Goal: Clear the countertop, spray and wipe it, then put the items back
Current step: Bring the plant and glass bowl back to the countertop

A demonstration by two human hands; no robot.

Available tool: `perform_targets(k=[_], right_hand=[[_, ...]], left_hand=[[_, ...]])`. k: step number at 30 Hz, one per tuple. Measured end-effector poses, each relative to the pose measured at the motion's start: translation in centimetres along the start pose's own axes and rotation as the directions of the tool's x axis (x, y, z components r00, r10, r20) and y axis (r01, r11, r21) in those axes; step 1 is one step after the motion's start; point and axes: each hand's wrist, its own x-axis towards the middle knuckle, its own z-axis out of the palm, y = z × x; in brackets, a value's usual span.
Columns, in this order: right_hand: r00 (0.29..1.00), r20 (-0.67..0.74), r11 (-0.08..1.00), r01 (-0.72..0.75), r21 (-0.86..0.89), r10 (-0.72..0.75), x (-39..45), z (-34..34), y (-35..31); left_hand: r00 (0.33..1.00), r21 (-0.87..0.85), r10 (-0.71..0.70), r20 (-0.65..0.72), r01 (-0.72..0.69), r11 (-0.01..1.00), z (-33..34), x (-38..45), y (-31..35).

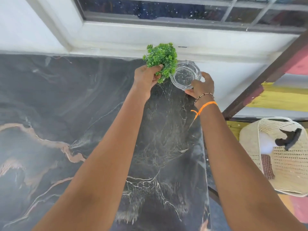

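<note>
dark marbled stone with white and copper veins makes up the counter [70, 130], which runs back to a white wall under a window [166, 9] with a pale sill. both arms reach out over the far right part of the counter. the left hand [146, 77] has its fingers curled round a bunch of green leafy sprigs [160, 58], thumb pressed into the foliage, holding it near the back edge by the wall. just beside it on the right, touching the leaves, is a clear glass jar [185, 75], seen from above with its mouth open. the right hand [200, 85] grips the jar from the near right side, fingers wrapped on its rim and wall; whether the jar rests on the counter or is lifted i cannot tell. a beaded bracelet [204, 96] and an orange string [205, 105] circle the right wrist. off the counter's right edge stands a woven basket [286, 169] with a dark object [288, 138] and a reddish checked cloth [267, 166] inside.
</note>
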Motion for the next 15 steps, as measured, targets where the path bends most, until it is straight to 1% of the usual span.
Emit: perform_targets(k=[3,6,7,8,9,10,11,12,13,14,15], right_hand=[[1.0,0.025,1.0,0.003,-0.021,-0.003,1.2,0.0,-0.2],[0.994,0.109,0.998,0.011,-0.069,-0.003,1.7,-0.5,-0.3],[0.991,0.135,0.995,0.028,-0.098,-0.015,1.8,-0.8,-0.2],[0.987,0.155,0.984,0.074,-0.163,-0.048,1.7,-1.1,0.0],[0.979,0.179,0.952,0.148,-0.269,-0.101,1.7,-1.4,0.0],[0.963,0.217,0.89,0.233,-0.391,-0.157,1.6,-1.7,0.1],[0.943,0.263,0.816,0.312,-0.487,-0.204,1.5,-1.8,0.2],[0.921,0.306,0.754,0.375,-0.539,-0.24,1.4,-1.8,0.1],[0.901,0.34,0.717,0.422,-0.555,-0.268,1.4,-1.8,0.0],[0.885,0.365,0.693,0.458,-0.558,-0.291,1.4,-1.7,-0.1],[0.871,0.38,0.675,0.484,-0.557,-0.311,1.5,-1.6,-0.2]], left_hand=[[1.0,0.005,0.017,0.002,-0.017,1.0,0.3,0.9,0.1],[0.999,0.007,-0.014,0.029,0.014,1.0,-0.1,1.2,-0.1],[0.998,0.013,-0.026,0.057,0.026,1.0,-0.6,1.1,-0.4],[0.996,0.008,-0.029,0.085,0.029,1.0,-1.1,1.0,-0.6],[0.995,-0.007,-0.024,0.097,0.025,1.0,-1.7,0.9,-0.8],[0.996,-0.016,0.001,0.088,0.0,1.0,-2.2,0.7,-1.1],[0.997,0.035,0.051,0.053,-0.052,0.998,-2.6,0.8,-1.4],[0.992,0.149,0.122,0.015,-0.123,0.981,-3.0,1.0,-1.6],[0.979,0.304,0.204,0.002,-0.195,0.933,-3.2,1.4,-1.8],[0.964,0.447,0.264,0.024,-0.247,0.86,-3.1,1.7,-1.8],[0.957,0.552,0.283,0.061,-0.268,0.79,-3.0,2.1,-1.7]])
